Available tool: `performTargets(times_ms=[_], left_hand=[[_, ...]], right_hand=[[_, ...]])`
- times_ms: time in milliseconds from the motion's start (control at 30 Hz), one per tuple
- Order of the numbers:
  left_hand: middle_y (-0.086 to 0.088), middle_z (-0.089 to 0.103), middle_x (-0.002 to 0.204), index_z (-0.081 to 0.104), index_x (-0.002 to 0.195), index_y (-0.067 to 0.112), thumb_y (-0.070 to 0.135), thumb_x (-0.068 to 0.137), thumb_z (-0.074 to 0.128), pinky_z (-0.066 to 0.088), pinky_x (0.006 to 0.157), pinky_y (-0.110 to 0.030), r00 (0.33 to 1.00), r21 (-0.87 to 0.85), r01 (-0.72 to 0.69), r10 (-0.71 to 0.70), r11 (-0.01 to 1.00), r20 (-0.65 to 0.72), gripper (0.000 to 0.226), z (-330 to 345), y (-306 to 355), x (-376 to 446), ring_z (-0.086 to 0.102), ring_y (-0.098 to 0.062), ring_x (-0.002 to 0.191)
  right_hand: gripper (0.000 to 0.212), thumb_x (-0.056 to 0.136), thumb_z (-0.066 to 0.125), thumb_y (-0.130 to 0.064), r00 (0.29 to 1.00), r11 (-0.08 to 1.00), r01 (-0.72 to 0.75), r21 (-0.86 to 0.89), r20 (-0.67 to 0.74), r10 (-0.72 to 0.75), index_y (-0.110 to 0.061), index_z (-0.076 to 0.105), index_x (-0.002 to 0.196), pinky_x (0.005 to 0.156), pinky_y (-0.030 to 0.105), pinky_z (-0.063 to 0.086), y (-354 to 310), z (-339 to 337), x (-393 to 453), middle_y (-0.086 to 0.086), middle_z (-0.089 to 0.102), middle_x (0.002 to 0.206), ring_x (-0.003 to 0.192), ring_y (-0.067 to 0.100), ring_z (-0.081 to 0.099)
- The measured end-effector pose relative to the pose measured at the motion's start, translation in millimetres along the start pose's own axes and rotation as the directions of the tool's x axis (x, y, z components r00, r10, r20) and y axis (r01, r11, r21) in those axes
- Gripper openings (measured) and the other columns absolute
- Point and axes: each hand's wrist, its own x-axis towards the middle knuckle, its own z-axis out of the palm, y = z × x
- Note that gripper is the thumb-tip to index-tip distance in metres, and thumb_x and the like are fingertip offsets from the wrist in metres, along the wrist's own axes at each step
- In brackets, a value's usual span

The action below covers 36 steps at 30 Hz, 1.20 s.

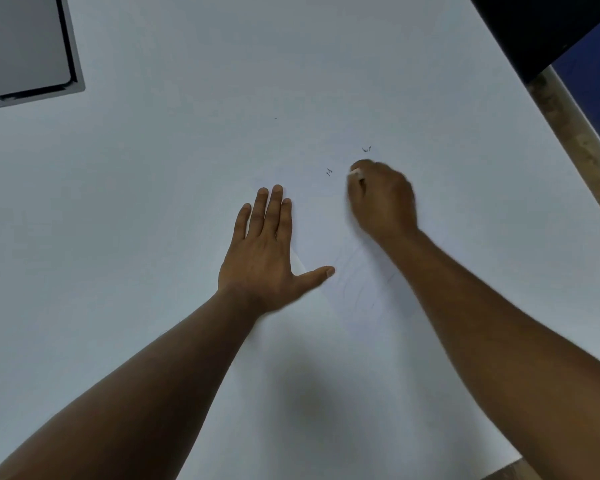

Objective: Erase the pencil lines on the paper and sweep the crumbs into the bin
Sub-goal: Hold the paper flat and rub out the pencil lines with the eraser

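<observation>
A white sheet of paper (326,341) lies on the white table, hard to tell apart from it. Faint pencil lines (361,289) show on it between my arms. My left hand (264,247) lies flat on the sheet, fingers spread, thumb out to the right. My right hand (381,199) is closed around a small white eraser (354,173) whose tip peeks out at the fingertips and touches the paper; the hand is blurred. Dark eraser crumbs (366,149) lie just beyond it, and more crumbs (329,172) sit to its left. No bin is in view.
A grey recessed panel (32,46) sits in the table at the far left corner. The table edge (568,140) runs diagonally at the right, with a dark object (541,29) and speckled floor beyond it.
</observation>
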Motion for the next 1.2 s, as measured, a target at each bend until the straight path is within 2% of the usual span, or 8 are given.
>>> performTargets(times_ms=[67, 133, 267, 400, 567, 800, 1000, 1200], left_hand=[[-0.007, -0.021, 0.171, -0.008, 0.164, 0.009, 0.093, 0.084, 0.021, -0.006, 0.129, -0.046, 1.000, -0.002, 0.003, -0.003, 1.000, 0.002, 0.120, 0, 0, 0, -0.026, -0.022, 0.156], [-0.008, -0.018, 0.172, -0.006, 0.164, 0.008, 0.094, 0.085, 0.022, -0.005, 0.129, -0.047, 1.000, -0.003, 0.005, -0.005, 1.000, -0.009, 0.120, 0, -1, 0, -0.024, -0.022, 0.157], [-0.009, -0.012, 0.173, 0.000, 0.165, 0.008, 0.094, 0.084, 0.023, -0.002, 0.129, -0.047, 1.000, 0.000, -0.003, 0.003, 1.000, -0.023, 0.120, 2, 0, -1, -0.018, -0.023, 0.158], [-0.006, -0.016, 0.172, -0.003, 0.164, 0.008, 0.094, 0.084, 0.025, -0.006, 0.129, -0.045, 1.000, 0.008, 0.015, -0.014, 1.000, -0.007, 0.121, 0, 2, 0, -0.022, -0.021, 0.157], [-0.004, -0.017, 0.172, -0.003, 0.165, 0.011, 0.089, 0.089, 0.022, -0.005, 0.129, -0.044, 1.000, 0.003, 0.018, -0.018, 1.000, -0.023, 0.112, 1, 0, -1, -0.022, -0.019, 0.157], [-0.001, -0.012, 0.173, 0.001, 0.166, 0.024, 0.081, 0.094, 0.021, -0.003, 0.129, -0.047, 0.998, 0.003, -0.038, 0.038, 0.999, -0.047, 0.094, 2, -2, -2, -0.021, -0.020, 0.158], [0.002, -0.017, 0.172, -0.001, 0.165, 0.033, 0.090, 0.088, 0.015, -0.007, 0.128, -0.049, 0.999, 0.061, -0.033, 0.032, 0.998, 0.016, 0.097, 1, -2, -1, -0.025, -0.019, 0.156], [0.002, -0.017, 0.172, -0.003, 0.166, 0.026, 0.096, 0.081, 0.010, -0.005, 0.128, -0.050, 1.000, 0.079, -0.021, 0.019, 0.997, 0.024, 0.110, 2, -2, 0, -0.023, -0.018, 0.157]], right_hand=[[0.023, 0.098, 0.048, -0.022, 1.000, 0.999, -0.004, 0.034, 0.000, 0.004, -0.013, 0.068, 0.101, 0.066, 0.031, 0.037, 9, -1, 5, 0.008, 0.066, 0.090, 0.083, 0.031, 0.063], [0.023, 0.098, 0.048, -0.024, 0.990, 0.984, 0.141, 0.110, 0.001, -0.142, -0.015, 0.068, 0.105, 0.070, 0.033, 0.045, -8, 3, -5, 0.006, 0.068, 0.093, 0.083, 0.029, 0.064], [0.018, 0.097, 0.051, -0.021, 0.933, 0.928, 0.349, 0.131, 0.048, -0.357, -0.014, 0.068, 0.100, 0.055, 0.033, 0.051, -29, 12, -28, 0.003, 0.065, 0.082, 0.065, 0.025, 0.062], [0.021, 0.092, 0.048, -0.017, 0.991, 0.991, 0.130, 0.037, -0.041, -0.129, -0.011, 0.068, 0.092, 0.064, 0.034, 0.047, 16, 6, 12, 0.010, 0.067, 0.084, 0.075, 0.033, 0.065], [0.016, 0.095, 0.057, -0.022, 0.989, 0.890, -0.103, 0.444, -0.046, 0.138, -0.016, 0.070, 0.100, 0.066, 0.015, 0.041, 48, -22, -9, -0.006, 0.064, 0.074, 0.067, 0.004, 0.056], [0.020, 0.099, 0.056, -0.024, 0.994, 0.790, -0.036, 0.613, -0.060, 0.092, -0.014, 0.068, 0.112, 0.073, 0.014, 0.049, 17, -4, -50, -0.006, 0.070, 0.092, 0.076, 0.002, 0.061], [0.017, 0.094, 0.062, -0.023, 0.994, 0.776, -0.079, 0.626, -0.014, 0.113, -0.017, 0.070, 0.108, 0.064, 0.007, 0.040, 12, 0, -18, -0.016, 0.055, 0.067, 0.059, -0.002, 0.051], [0.012, 0.093, 0.064, -0.022, 0.952, 0.799, 0.101, 0.593, 0.176, -0.251, -0.016, 0.073, 0.098, 0.061, 0.016, 0.047, 5, -14, -51, -0.012, 0.060, 0.066, 0.059, 0.003, 0.056]])
